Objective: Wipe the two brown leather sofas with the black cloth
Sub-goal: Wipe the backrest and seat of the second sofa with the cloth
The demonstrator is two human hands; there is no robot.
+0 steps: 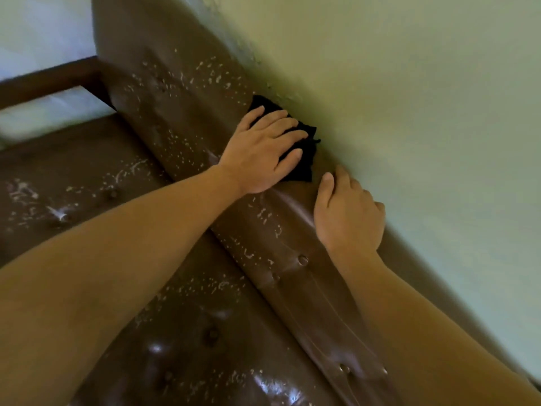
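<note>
One black cloth [304, 161] under left hand [260, 150]; right hand [348, 218] grips sofa [181, 118].

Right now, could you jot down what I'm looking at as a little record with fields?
Place: brown leather sofa, backrest against a pale green wall
Left hand: pressed flat on the black cloth on the backrest top
Right hand: resting on the backrest top beside the cloth, not touching it; outer fingertips hidden
Sofa surface: pale flecks on seat and backrest
Far end: dark wooden armrest
</note>
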